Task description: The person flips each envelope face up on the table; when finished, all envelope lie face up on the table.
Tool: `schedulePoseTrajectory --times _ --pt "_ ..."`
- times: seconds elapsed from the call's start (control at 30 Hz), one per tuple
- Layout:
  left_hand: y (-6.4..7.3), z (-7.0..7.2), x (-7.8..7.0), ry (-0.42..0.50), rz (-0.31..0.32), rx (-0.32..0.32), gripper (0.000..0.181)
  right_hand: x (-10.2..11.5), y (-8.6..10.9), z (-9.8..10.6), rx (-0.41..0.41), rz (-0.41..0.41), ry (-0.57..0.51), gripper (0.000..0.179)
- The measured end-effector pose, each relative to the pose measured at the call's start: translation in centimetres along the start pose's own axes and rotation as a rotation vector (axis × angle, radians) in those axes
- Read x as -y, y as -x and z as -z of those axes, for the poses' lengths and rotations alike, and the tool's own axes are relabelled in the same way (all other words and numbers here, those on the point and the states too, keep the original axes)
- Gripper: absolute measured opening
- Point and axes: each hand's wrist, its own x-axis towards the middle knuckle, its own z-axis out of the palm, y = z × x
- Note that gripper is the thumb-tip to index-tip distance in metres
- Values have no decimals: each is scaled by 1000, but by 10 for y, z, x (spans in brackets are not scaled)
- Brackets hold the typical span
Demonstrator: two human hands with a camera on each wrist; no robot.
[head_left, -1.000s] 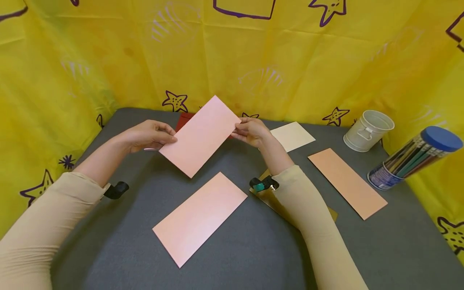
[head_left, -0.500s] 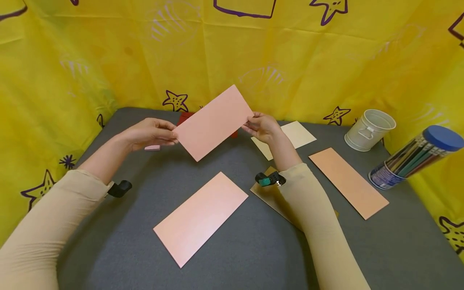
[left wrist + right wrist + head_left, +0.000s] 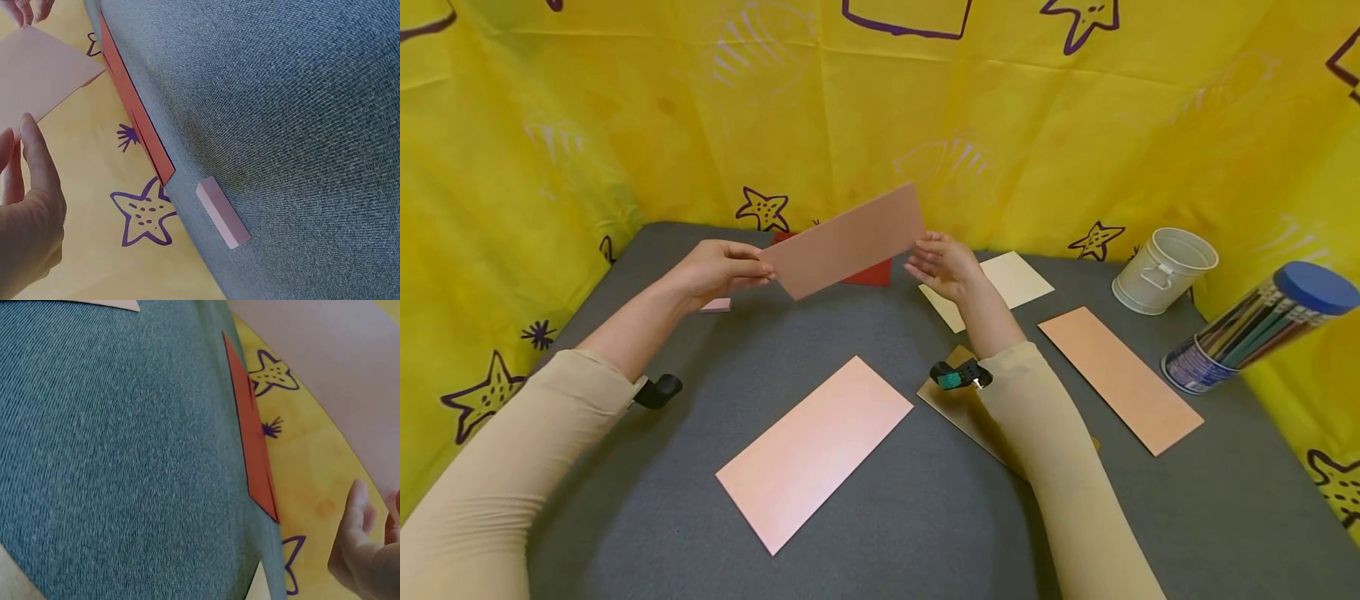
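In the head view, a plain pink rectangular card (image 3: 853,239) is held up above the far part of the table, tilted with its right end higher. My left hand (image 3: 718,271) pinches its left corner between thumb and fingers; the left wrist view shows this hand (image 3: 31,206) at the card (image 3: 44,75) too. At the opposite end, my right hand (image 3: 946,265) has loosely spread fingers, their tips right at the card's edge. Seen from the right wrist, the thumb of the right hand (image 3: 369,550) stands apart from the card (image 3: 337,375).
Behind the held card lies a red envelope-like piece (image 3: 871,273). A small pink block (image 3: 716,305) sits left. Another pink card (image 3: 815,454), a brown card (image 3: 973,417), a cream card (image 3: 1015,279) and an orange card (image 3: 1120,379) lie around. A white bucket (image 3: 1163,271) and pencil tub (image 3: 1206,362) stand right.
The pink card has risen and turned from facing the camera to a steeper, narrower tilt. My right hand moved right and its fingers loosened from the card's edge.
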Motion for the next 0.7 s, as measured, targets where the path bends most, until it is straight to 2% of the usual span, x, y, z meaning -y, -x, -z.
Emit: schedulePoseTrajectory --times 0.1,0.27,0.43,0.6,0.7 --pt "1 -1 0 29 -3 -8 16 0 0 2 10 7 24 11" --pt "1 -1 0 133 8 -44 17 1 1 6 80 25 24 16" --pt "1 0 -1 197 -1 -61 17 1 3 6 76 13 12 20" --pt "1 2 0 197 3 -55 20 0 3 9 76 8 12 30" --pt "1 2 1 141 1 -48 26 0 3 10 75 -2 31 28"
